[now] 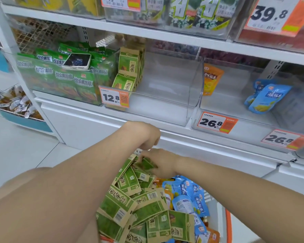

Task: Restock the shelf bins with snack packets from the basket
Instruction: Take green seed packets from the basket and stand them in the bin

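- Right hand [158,163] grips a green-and-kraft packet [145,164] at the far end of the basket [227,223]; the pinch looks shallow, so it may slip.
- Left hand [146,135] hovers above with fingers curled; whether that grip holds anything cannot be told.
- The loose pile could shed packets over the rim.
- Target bin [165,95] is nearly bare; upright packets [130,67] inside may topple if knocked.
- Phone [77,61] atop the neighbouring bin could be jolted.
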Tool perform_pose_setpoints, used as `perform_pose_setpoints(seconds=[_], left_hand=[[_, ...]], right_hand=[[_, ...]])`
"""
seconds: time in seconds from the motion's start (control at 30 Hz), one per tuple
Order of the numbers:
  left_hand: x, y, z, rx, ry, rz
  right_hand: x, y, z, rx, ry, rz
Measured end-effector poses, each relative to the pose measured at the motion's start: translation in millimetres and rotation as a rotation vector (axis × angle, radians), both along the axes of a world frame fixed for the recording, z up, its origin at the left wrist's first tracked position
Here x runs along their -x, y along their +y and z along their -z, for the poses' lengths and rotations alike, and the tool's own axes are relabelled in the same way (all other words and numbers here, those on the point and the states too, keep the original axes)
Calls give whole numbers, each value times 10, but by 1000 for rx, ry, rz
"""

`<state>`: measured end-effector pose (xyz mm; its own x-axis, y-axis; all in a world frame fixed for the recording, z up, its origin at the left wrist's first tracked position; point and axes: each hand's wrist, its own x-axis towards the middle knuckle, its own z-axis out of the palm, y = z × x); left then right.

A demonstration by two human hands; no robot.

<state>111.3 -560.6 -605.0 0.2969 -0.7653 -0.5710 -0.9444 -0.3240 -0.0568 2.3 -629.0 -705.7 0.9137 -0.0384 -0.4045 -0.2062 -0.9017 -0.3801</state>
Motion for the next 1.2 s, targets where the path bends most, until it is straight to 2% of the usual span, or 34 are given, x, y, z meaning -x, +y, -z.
perform_pose_setpoints(seconds=[0.17,0.27,0.4,0.53,0.6,0.67,0.77,0.87,0.93,1.07,1.2], left_hand=[[-145,136,-99,-99,-89,-28],[-253,258,-203,15,11,-102],[-442,409,-338,346,288,-273],[-525,571,-481,611,796,-534],[-488,612,-558,716,984,-593],[-460,622,-620,853,1068,-624],[-453,599,-669,978,1080,-666],[-434,578,-694,955,1133,-650],[-429,552,-693,933,1160,-644],[-482,479,-657,986,1096,-630],[-623,454,-658,1107,981,-668]], right_hand=[[-62,-105,-437,-21,-222,182],[-84,-114,-670,-148,-358,340],[-116,-52,-929,-332,-633,576],[-146,-11,-1187,-724,-878,831],[-143,-19,-1297,-790,-915,843],[-135,-9,-1358,-821,-891,818],[-166,-1,-1342,-853,-871,850],[-203,0,-1346,-974,-896,924],[-218,2,-1360,-972,-917,963],[-308,11,-1354,-936,-964,990],[-456,-17,-1388,-860,-862,874]])
